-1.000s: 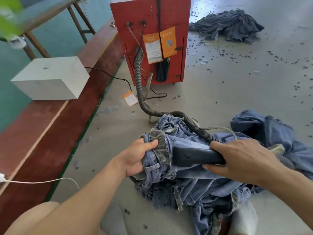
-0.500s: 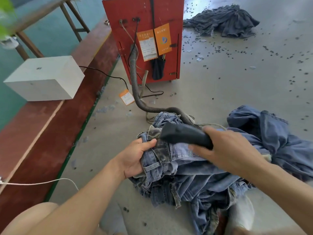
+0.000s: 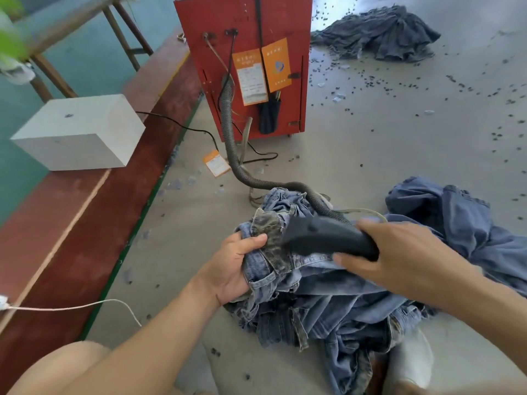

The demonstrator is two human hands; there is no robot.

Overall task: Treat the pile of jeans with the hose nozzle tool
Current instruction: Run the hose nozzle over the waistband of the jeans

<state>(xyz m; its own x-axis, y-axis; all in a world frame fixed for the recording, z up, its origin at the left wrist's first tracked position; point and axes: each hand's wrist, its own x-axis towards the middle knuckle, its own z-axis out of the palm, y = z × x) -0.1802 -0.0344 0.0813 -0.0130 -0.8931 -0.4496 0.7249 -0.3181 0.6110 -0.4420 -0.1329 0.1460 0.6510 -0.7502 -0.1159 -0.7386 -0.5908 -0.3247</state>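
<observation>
Gripping the black nozzle [image 3: 322, 238] in my right hand [image 3: 399, 258], I have my fingers curled round its rear end, with its flat front end lying against the waistband of the top pair in the pile of jeans [image 3: 328, 297]. My left hand [image 3: 233, 269] holds a bunched fold of that same waistband, thumb on top and fingers tucked under the cloth, just beside the nozzle's front end. The pile lies on the grey floor [image 3: 370, 155] directly in front of me, spreading to my right. A ribbed grey hose [image 3: 231, 149] runs from the back of the nozzle across the jeans and up to a red cabinet [image 3: 242, 24] standing farther off. A white box [image 3: 79, 132] sits on a red-brown ledge to my left, and another heap of dark cloth [image 3: 379, 32] lies well apart at the far right, with small dark bits scattered over the floor around it.
</observation>
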